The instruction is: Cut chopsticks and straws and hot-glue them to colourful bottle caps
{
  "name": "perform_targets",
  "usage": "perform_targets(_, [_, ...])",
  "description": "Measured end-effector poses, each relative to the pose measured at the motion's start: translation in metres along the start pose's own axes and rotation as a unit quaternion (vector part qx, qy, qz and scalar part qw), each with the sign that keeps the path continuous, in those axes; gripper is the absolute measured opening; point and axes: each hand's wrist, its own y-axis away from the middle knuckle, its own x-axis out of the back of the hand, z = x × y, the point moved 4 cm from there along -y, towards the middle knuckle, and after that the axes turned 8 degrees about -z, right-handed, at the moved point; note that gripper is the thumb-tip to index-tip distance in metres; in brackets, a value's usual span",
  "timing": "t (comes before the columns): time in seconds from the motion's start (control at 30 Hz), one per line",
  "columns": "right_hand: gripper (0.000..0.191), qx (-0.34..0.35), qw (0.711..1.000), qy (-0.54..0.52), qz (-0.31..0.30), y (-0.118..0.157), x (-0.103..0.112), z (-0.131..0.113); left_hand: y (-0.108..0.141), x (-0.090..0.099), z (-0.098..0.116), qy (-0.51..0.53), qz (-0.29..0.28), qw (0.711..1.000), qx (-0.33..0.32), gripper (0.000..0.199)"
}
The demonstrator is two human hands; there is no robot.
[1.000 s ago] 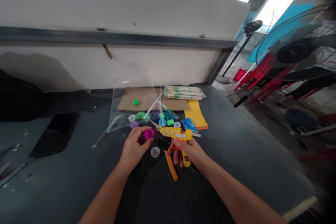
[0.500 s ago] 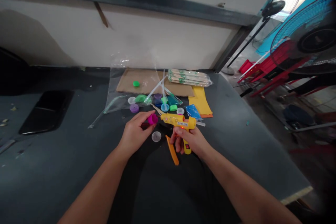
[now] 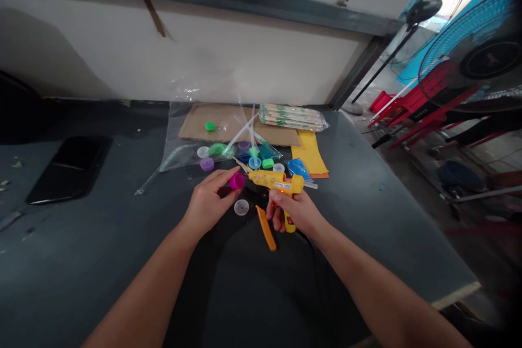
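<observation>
My left hand (image 3: 211, 200) pinches a magenta bottle cap (image 3: 237, 180) between thumb and fingers, its open side turned toward the glue gun. In my right hand (image 3: 294, 207) is a yellow glue gun (image 3: 267, 179), gripped by its handle, with an orange light showing on its body. The nozzle points left and is close to the cap's rim; whether they touch cannot be made out. Below the cap lies a clear round lid (image 3: 241, 207) on the table. An orange-handled cutter (image 3: 266, 228) rests just left of the glue gun's handle.
Behind my hands are several coloured caps (image 3: 207, 163), cardboard (image 3: 204, 119), a clear plastic bag (image 3: 175, 136), bagged wooden sticks (image 3: 292, 117), yellow sheets (image 3: 309, 153) and a blue packet (image 3: 298, 169). A black phone (image 3: 70, 169) lies left. A fan (image 3: 489, 60) stands beyond the table at right.
The camera view has shifted slightly, moving the table items a little up in the picture. My left hand has turned the magenta cap slightly; both hands keep their holds.
</observation>
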Motion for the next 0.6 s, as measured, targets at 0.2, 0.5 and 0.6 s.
perform_targets(0.2, [0.043,-0.008,1.0,0.011,-0.006,0.0002,0.0004,0.0011,0.0001,0.0004,-0.0015,-0.01,0.004,1.0,0.007,0.04])
perform_targets(0.5, [0.044,-0.013,1.0,0.021,-0.002,0.0007,0.0008,0.0009,-0.0004,-0.0001,-0.0016,-0.004,-0.004,1.0,0.001,0.041])
perform_targets(0.6, [0.044,-0.012,1.0,0.023,0.001,0.0005,0.0012,0.0008,-0.0002,-0.0001,-0.0019,0.001,-0.002,1.0,0.0,0.041])
